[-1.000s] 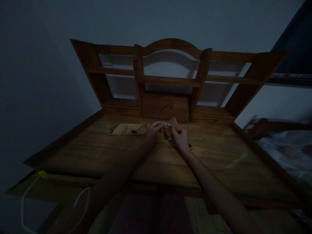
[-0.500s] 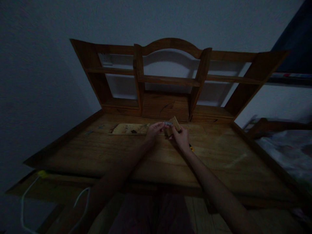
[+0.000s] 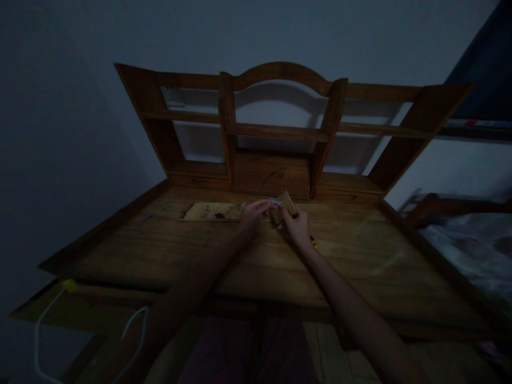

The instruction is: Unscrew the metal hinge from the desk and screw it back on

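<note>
My left hand [image 3: 254,212] pinches one end of a small silvery metal piece [image 3: 276,202], which looks like a hinge or bracket. Fingers of my right hand [image 3: 296,224] are closed around a small light wooden block [image 3: 288,202] with dark holes, and its thumb reaches the metal piece. The block is tilted, with the metal against or just beside its left edge; I cannot tell which. Beneath both hands a long thin wooden board [image 3: 208,212] with dark stains lies across the desk. Beside my right wrist, a yellow and black tool handle [image 3: 314,242] is partly hidden.
Several screws or pins [image 3: 146,217] lie on the desk [image 3: 360,266] at left. A wooden shelf unit [image 3: 280,130] rises along its back edge. A white cable [image 3: 38,341] with a yellow end hangs at the front left. Bedding [image 3: 468,250] is at right.
The metal piece has tilted very slightly between my fingers. Both hands otherwise keep the same place and grip.
</note>
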Available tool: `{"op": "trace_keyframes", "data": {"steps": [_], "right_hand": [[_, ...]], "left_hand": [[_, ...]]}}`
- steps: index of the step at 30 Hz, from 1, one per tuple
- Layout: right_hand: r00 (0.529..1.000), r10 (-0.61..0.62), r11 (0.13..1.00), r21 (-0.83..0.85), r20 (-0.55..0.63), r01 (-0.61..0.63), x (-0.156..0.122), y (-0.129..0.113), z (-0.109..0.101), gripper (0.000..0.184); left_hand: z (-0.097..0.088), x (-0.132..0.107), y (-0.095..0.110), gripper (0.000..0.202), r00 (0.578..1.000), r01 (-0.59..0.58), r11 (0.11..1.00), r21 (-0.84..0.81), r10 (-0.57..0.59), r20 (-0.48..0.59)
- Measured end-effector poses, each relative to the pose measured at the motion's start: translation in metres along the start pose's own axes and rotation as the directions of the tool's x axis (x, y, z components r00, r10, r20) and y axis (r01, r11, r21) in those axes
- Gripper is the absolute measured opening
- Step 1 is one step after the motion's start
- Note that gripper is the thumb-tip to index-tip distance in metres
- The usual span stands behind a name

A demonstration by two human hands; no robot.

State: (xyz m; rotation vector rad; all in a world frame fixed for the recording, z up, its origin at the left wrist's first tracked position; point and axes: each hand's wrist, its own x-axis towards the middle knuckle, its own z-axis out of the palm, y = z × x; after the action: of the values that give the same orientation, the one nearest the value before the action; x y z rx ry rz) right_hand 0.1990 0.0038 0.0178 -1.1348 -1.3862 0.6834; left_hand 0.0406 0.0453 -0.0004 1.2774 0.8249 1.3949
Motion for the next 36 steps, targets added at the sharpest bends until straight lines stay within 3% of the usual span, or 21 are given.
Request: {"op": "trace_keyframes", "data": {"steps": [7, 22, 30, 36], "right_hand": [[1.000, -0.005, 1.000, 0.000, 0.020, 0.005, -0.002, -0.004, 0.001, 0.037], [0.997, 0.024, 0.996, -0.093, 0.072, -0.018, -0.003, 0.003, 0.005, 0.042], [0.995, 0.011, 0.987, -0.160, 0.103, 0.006, -0.004, 0.000, 0.005, 0.038], [0.998, 0.022, 0.987, -0.163, 0.061, -0.011, -0.003, 0.001, 0.003, 0.040]], "left_hand": [[0.002, -0.002, 0.006, 0.027, 0.999, 0.018, 1.000, -0.023, -0.019, -0.032], [0.003, -0.001, 0.003, 0.024, 0.996, 0.005, 0.968, -0.253, -0.027, -0.084], [0.003, -0.001, 0.000, 0.036, 0.995, 0.086, 0.963, -0.254, -0.098, -0.034], [0.000, 0.000, -0.004, 0.042, 0.999, 0.052, 0.928, -0.369, -0.046, 0.026]]}}
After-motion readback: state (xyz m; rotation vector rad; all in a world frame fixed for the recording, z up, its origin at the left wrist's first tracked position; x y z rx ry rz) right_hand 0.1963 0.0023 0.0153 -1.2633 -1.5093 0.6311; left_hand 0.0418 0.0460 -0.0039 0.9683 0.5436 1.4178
